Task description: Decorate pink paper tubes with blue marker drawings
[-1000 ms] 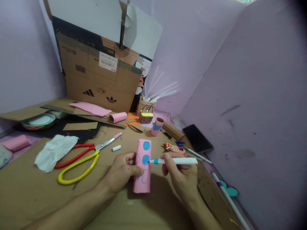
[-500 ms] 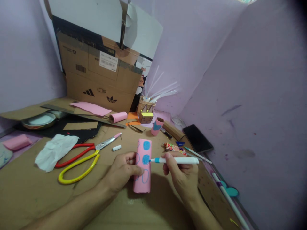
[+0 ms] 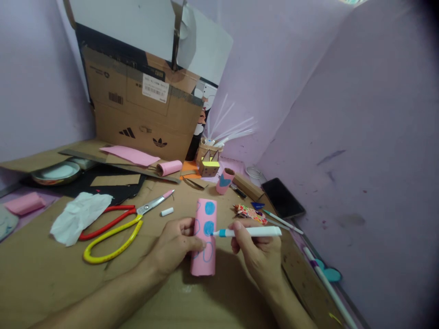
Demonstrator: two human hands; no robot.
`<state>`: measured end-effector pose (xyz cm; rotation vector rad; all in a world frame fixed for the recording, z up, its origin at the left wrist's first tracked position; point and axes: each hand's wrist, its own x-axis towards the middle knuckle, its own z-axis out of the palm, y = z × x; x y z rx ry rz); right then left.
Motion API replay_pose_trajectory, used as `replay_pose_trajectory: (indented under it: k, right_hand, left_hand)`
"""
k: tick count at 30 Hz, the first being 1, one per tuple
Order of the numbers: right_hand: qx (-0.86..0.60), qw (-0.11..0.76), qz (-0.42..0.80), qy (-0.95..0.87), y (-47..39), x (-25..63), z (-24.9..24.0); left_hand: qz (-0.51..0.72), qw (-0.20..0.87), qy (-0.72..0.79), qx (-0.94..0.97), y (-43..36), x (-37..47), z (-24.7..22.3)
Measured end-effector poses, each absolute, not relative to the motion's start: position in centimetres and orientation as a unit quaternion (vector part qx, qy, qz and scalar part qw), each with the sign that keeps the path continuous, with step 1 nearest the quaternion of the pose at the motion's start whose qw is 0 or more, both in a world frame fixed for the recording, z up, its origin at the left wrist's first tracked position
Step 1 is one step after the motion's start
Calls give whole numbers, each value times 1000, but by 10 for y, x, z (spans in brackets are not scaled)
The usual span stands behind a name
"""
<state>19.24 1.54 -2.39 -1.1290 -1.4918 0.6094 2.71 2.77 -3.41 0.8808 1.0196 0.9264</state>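
Note:
A pink tube, covered in paper, stands lengthwise away from me on the cardboard; two blue filled ovals and several blue outlines mark it. My left hand is closed around its left side, the thumb lying across its front. In my right hand I pinch a white marker with a blue band, its tip touching the lower edge of the second filled oval. The white marker cap lies left of the tube, beside scissors with one red and one yellow handle.
A crumpled tissue lies by the scissors. Behind are a pink roll, a small pink tube with a blue shape and a small cardboard box. A large carton stands at the back, a phone at right.
The marker tip has shifted slightly down and left along the second oval, and my right hand moved with it. My left hand and the tube stay in place.

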Motion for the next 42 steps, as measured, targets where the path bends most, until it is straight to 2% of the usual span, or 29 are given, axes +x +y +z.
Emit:
replay_pose_trajectory:
  k: [26,33,42]
  right_hand:
    - [-462,547,260,-648,15,191,-27]
    - [-465,612,229,-598,14,194,-21]
    - [-457,562,239,-647,16,194,-30]
  left_hand:
    - [412,678,449,411,27,30,-32]
    - [410,680,460,398,28,29,-34]
    - [414,685,442,405,28,29,-33]
